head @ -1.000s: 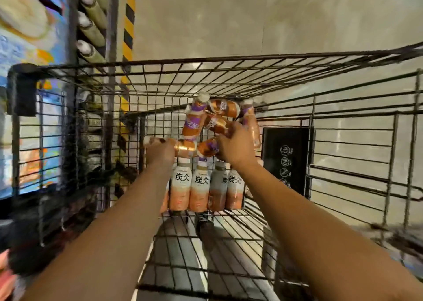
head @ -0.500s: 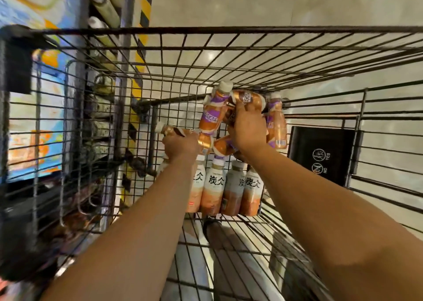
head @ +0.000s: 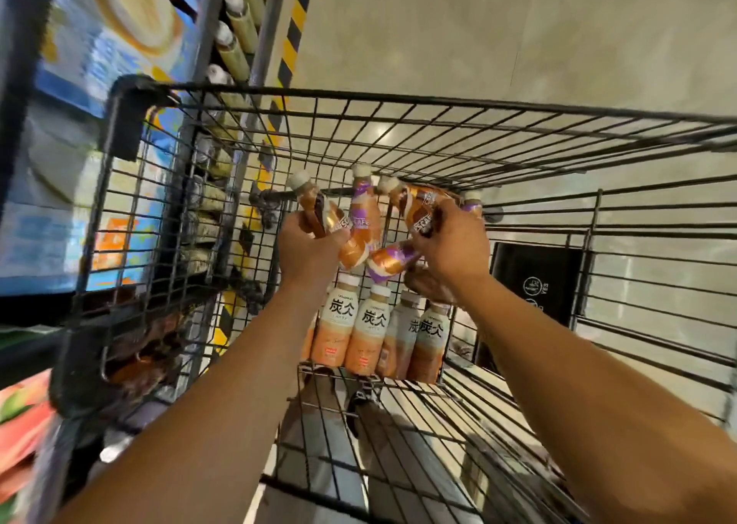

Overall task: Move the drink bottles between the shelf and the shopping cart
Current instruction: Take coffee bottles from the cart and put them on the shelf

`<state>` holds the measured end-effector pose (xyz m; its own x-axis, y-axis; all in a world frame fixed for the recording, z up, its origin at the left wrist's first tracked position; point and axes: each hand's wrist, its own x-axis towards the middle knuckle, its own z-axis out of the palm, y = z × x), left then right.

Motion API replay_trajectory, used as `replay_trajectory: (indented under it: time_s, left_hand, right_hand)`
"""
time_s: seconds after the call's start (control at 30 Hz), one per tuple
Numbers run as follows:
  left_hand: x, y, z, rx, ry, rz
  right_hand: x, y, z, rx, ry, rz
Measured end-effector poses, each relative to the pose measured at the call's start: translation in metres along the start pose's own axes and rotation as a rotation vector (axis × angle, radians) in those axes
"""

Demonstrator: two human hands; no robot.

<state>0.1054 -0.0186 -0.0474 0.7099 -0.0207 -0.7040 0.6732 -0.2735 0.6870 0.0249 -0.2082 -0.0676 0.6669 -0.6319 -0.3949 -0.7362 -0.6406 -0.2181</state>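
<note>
Bottles: four upright (head: 369,330) in cart (head: 399,100); several gripped by both hands.

Four latte bottles (head: 371,330) stand side by side inside the shopping cart (head: 399,96). The shelf (head: 235,41) lies left of it.

Four latte bottles (head: 369,330) upright in row, white caps, cream-orange labels, at cart (head: 438,100) far end, 12 o'clock. Coffee bottles (head: 361,224), purple-brown wrap, tilted, bunched in my hands above row.
</note>
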Motion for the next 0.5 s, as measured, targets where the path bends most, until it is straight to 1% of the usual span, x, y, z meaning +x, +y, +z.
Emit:
replay_trajectory:
  time_s: [0.1,0.2,0.33,0.43,0.5]
  left_hand:
    - [-0.027,0.025,-0.012,0.024,-0.022,0.088]
    - [-0.058,0.052,-0.027,0.018,-0.054,0.21]
    - [-0.11,0.096,-0.054,-0.031,-0.099,0.366]
    - [-0.154,0.128,-0.079,-0.109,-0.093,0.447]
    - [-0.188,0.149,-0.098,-0.162,-0.061,0.499]
  right_hand:
    - [-0.022,-0.007,-0.032,0.195,0.033,0.054]
    - [-0.052,-0.021,-0.069,0.347,0.051,0.061]
    - [-0.093,-0.043,-0.113,0.508,0.069,-0.011]
    - [-0.123,-0.063,-0.148,0.624,0.088,-0.118]
    - [-0.145,-0.082,-0.178,0.702,0.084,-0.201]
